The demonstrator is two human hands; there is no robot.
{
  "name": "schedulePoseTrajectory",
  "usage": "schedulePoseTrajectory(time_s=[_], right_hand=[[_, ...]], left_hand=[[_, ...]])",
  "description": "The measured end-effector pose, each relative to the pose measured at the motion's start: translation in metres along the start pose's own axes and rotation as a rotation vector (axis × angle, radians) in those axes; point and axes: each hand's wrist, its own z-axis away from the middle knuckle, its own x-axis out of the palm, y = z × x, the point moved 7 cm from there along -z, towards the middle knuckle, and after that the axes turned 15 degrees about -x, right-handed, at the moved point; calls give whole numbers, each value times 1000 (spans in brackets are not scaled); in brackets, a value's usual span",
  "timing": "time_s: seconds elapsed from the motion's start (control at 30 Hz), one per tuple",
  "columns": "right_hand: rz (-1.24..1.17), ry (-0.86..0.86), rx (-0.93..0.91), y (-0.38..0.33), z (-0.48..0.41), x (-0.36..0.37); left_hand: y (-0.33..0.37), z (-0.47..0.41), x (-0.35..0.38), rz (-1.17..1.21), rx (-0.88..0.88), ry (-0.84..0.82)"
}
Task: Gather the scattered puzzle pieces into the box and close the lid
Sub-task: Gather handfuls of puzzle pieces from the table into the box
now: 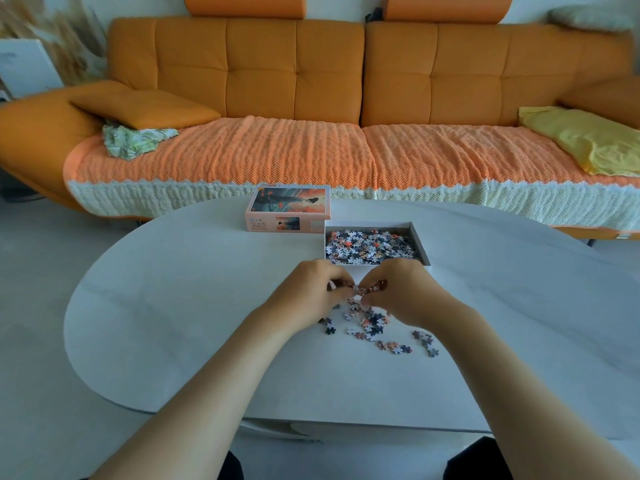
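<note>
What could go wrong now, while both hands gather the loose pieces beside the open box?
The loose pieces may slip from the left hand and right hand when lifted over the box wall. The stray pieces nearest the right forearm could be missed.

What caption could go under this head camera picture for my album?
Left hand and right hand pinch loose puzzle pieces off the table near the open box, lid apart.

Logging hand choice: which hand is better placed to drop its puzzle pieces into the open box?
Probably the right hand: it pinches puzzle pieces right before the open box; the left hand sits off its left corner.
</note>
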Motion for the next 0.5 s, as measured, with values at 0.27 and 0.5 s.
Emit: schedulePoseTrajectory(time_s=[0.27, 0.5], right_hand=[[-52, 417, -86, 10, -15, -54], [-3, 348, -88, 30, -36, -41]], left_hand=[[32, -38, -26, 110, 85, 185], [27, -65, -5, -55, 48, 106]])
